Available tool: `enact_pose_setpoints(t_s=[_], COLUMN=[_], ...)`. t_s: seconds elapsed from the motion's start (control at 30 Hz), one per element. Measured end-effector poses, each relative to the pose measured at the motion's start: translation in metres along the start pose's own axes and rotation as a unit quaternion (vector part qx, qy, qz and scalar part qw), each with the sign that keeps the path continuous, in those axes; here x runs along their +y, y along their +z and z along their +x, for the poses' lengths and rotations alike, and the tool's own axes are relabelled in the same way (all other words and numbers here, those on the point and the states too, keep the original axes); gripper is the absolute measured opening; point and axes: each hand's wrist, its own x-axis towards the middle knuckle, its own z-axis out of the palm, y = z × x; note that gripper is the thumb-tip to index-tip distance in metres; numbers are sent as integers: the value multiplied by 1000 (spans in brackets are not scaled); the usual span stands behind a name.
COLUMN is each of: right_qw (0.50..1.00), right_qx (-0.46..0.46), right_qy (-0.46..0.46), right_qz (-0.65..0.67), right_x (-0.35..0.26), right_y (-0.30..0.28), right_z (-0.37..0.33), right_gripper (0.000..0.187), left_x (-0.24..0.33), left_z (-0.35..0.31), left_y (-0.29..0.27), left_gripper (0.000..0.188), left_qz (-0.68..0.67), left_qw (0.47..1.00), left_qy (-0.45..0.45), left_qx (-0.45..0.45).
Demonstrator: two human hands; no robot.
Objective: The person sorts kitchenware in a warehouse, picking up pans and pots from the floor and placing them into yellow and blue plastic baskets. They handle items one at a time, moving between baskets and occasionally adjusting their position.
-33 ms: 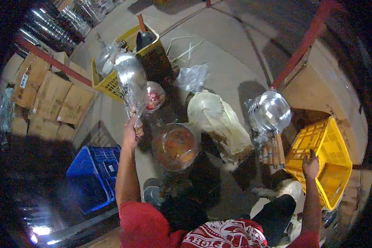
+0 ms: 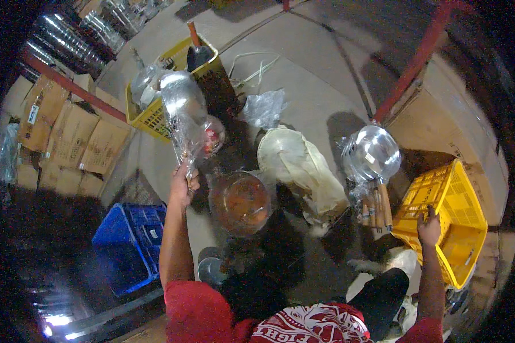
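Note:
My left hand (image 2: pixel 185 184) is closed around the handle end of a shiny, round metal pan (image 2: pixel 181 96) wrapped in clear plastic. The pan is raised in front of the yellow crate (image 2: pixel 149 123) at the far left. Over on the right, my right hand (image 2: pixel 428 227) grips the rim of a tilted yellow crate (image 2: pixel 460 211), whose open side faces right. Beside that crate lie shiny metal pans (image 2: pixel 373 153) in plastic, with several wooden handles (image 2: pixel 376 207) pointing toward me.
A pale sack (image 2: pixel 303 168) lies mid-floor beside a wide round pan (image 2: pixel 243 203). At the left stands a blue crate (image 2: pixel 126 228); cardboard boxes (image 2: pixel 74 128) are stacked behind it. Clear plastic (image 2: pixel 264 107) and a white strap (image 2: pixel 260 68) lie farther back. A red post (image 2: pixel 415 66) rises at right.

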Motion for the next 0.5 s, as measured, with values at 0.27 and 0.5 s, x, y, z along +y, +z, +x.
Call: enact_pose_setpoints(t_s=[0.27,0.5], right_qw=[999,999], right_qx=[-15,-28], right_qy=[18,12], right_qz=[26,27], right_x=[-5,-13], right_y=[-11,-31], right_z=[-5,-11], right_gripper=[52,54], left_x=[-25,-73], left_z=[-47,-135], left_y=[139,327], left_gripper=[52,50], left_qz=[162,330], left_qw=[959,857], left_qy=[61,144], left_qx=[-227,-369])
